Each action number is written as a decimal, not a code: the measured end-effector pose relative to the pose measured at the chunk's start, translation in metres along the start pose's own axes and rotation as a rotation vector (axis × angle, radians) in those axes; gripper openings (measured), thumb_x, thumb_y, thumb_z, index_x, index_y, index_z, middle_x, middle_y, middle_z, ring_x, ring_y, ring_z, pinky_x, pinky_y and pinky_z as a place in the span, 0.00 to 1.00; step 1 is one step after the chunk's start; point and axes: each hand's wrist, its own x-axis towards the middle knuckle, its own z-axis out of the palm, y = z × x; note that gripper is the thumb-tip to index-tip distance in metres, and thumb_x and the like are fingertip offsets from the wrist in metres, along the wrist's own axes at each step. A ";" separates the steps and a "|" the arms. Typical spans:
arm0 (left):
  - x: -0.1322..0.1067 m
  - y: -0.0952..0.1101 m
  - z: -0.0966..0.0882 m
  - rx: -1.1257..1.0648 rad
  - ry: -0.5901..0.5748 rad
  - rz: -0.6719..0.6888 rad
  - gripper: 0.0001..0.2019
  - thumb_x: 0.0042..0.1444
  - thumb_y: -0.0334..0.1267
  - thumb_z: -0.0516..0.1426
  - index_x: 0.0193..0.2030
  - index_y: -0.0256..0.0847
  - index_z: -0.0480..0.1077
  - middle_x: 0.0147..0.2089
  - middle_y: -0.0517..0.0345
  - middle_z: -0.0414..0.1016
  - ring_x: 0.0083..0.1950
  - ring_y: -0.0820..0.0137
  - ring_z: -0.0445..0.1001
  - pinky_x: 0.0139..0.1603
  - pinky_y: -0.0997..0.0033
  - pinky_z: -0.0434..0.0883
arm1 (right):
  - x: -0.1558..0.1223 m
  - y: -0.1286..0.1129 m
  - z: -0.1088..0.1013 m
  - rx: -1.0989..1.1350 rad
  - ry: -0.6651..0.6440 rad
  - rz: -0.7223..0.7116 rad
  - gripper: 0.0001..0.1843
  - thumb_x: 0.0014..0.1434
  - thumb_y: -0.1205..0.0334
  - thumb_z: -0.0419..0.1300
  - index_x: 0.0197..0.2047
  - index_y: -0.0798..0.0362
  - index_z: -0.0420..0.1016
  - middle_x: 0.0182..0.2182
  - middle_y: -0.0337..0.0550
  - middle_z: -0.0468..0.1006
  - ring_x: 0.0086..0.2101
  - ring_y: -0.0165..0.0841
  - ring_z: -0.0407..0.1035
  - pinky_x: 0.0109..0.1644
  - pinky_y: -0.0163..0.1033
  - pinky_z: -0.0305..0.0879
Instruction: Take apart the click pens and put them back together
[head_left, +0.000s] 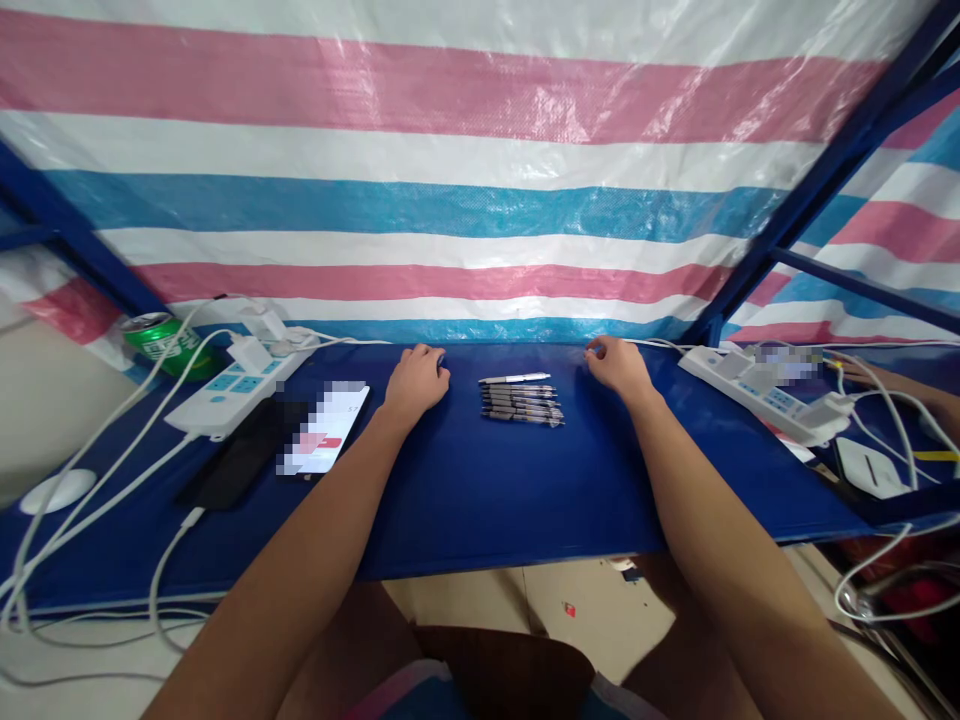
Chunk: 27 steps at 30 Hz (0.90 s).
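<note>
While the left hand [417,382] rests on the table [510,500] with fingers loosely curled, the right hand [617,366] curls opposite it; whether either grips anything, I cannot tell. Between them lies a row of slim pens [523,408], long axes running crosswise from hand to hand, neither hand clearly nearer. Their narrow barrels look plastic, darker toward the left ends, and a white pen [515,378] lies just beyond, nearly parallel. Farther out are a glossy lit phone [339,425], a shiny green can [169,345] and a crinkled, striped sheet [480,210].
</note>
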 end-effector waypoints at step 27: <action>-0.004 -0.011 -0.009 0.040 -0.091 0.025 0.20 0.65 0.31 0.51 0.56 0.36 0.80 0.59 0.38 0.75 0.60 0.51 0.74 0.66 0.52 0.71 | -0.003 0.009 -0.005 -0.089 -0.105 -0.059 0.10 0.56 0.67 0.64 0.39 0.53 0.86 0.37 0.51 0.87 0.40 0.44 0.81 0.46 0.41 0.72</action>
